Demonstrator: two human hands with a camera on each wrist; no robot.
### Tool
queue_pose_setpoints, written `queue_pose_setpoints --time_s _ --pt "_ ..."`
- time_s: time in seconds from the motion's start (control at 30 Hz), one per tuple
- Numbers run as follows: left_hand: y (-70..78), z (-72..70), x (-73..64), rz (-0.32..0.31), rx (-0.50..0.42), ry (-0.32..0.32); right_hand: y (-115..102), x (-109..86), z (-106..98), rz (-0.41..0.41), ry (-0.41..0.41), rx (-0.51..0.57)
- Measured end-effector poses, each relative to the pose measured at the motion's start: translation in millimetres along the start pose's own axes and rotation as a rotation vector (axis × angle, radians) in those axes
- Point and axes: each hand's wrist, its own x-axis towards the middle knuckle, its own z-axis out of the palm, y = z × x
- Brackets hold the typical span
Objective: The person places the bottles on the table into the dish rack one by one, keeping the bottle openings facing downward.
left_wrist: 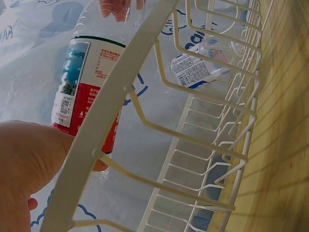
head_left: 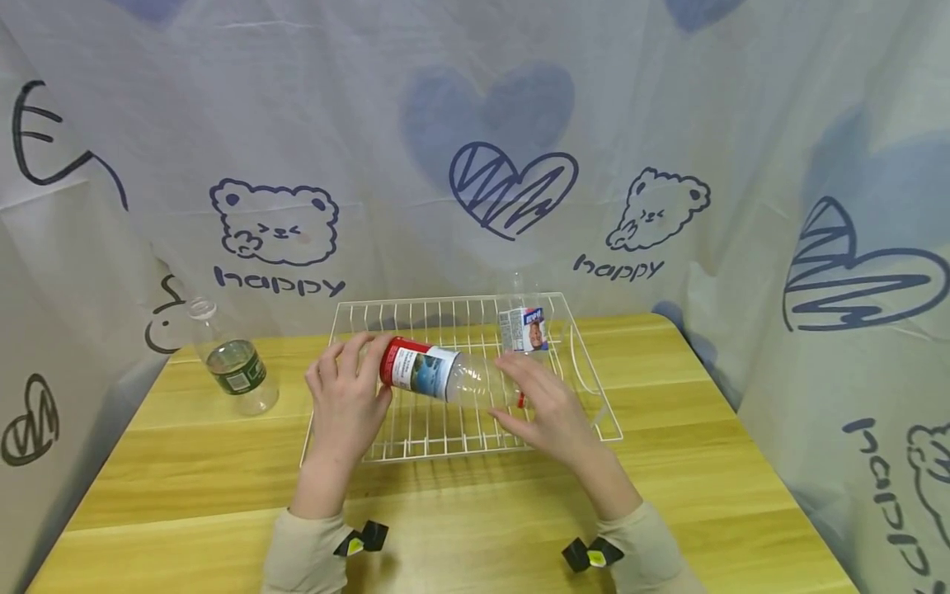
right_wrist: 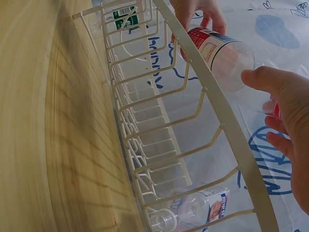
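We locate the red-labelled bottle between the two hands, raised above the white wire rack; it lies close to horizontal, base end to the left, neck end to the right. We observe the left hand gripping the base end, its fingers over the top and its thumb at the near side; the red part of the label sits next to this grip. We observe the right hand pinching the neck end between thumb and fingers; the red cap shows between them, partly covered.

We find the rack resting on the wooden table; at its right rear part we note a clear bottle with a portrait label, although we cannot tell whether it stands inside the rack or behind it. To the left of the rack, apart from it, we note a green-labelled bottle on the table. Behind the table we see a pale cloth printed with hearts and bear outlines; at each beige sleeve we see a black fitting.
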Motion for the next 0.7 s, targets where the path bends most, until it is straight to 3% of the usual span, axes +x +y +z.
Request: queue_pose_setpoints --time_s 0.17,0.4,0.7 --pt "-0.8 -0.3 0.1 -0.007 -0.034 -0.002 0.0 0.0 -0.2 -0.01 0.023 0.005" --pt "1.0 -1.1 1.9 -0.037 -0.148 0.034 2.8 -1.3 -0.3 -0.004 0.066 0.032" --pt "6.0 -5.4 1.9 -0.151 -0.249 0.069 2.8 -6.1 2.2 0.052 0.143 0.038"
